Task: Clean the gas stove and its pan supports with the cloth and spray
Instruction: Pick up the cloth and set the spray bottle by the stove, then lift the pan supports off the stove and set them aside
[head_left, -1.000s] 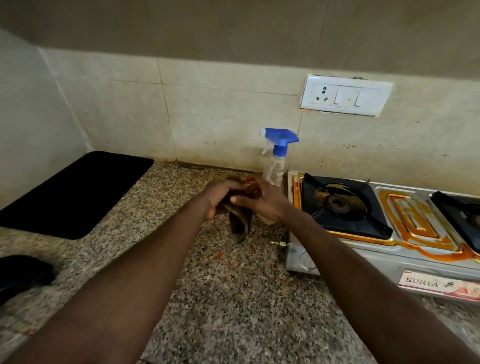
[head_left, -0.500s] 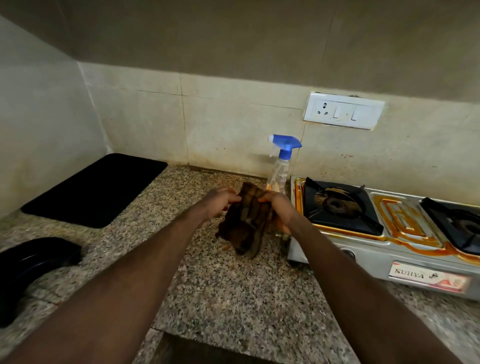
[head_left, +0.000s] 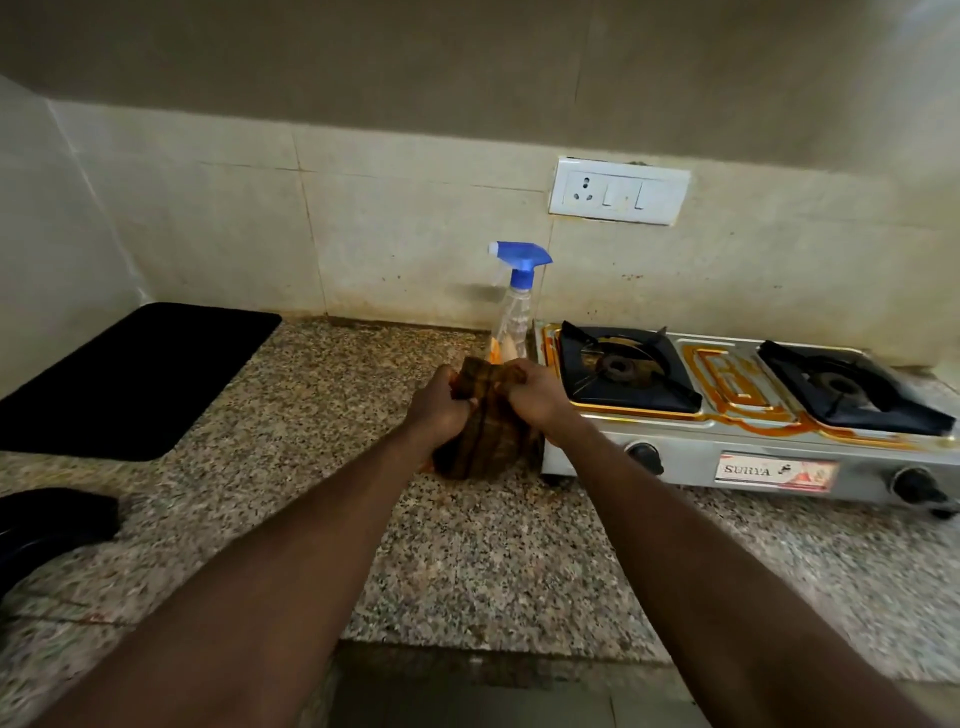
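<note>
Over the counter, left of the stove: both hands are holding the cloth up in the air.
Cloth: dark brown striped fabric cloth (head_left: 485, 436) is hanging bunched between the hands, its lower edge reaching near the speckled granite counter (head_left: 467, 561); contact with it is not resolvable.
Left hand (head_left: 439, 410): is closing around the cloth's left upper edge, fingers curled into the fabric.
Right hand (head_left: 537, 397): is pinching the right upper corner, thumb side toward the camera.
Spray: clear plastic spray bottle with blue trigger head (head_left: 517, 306) is standing upright just behind the hands, beside the stove's left end, near the tiled wall (head_left: 405, 234).
Stove: two-burner steel gas stove with gold trim (head_left: 737, 410) is sitting well clear of the cloth's working face; black square pan supports (head_left: 623, 369) are resting in place on both burners, and reddish-orange residue is showing on the top plate.
Progress (judgement): wiping is not yet starting; cloth is being readied.
Risk: hands are working very close to the bottle, so a wide unfolding motion could be knocking it over; trailing fabric could be snagging a support prong.
Change from the half-second-earlier view: hands are sitting closer together, and the cloth is looking more gathered than spread.
</note>
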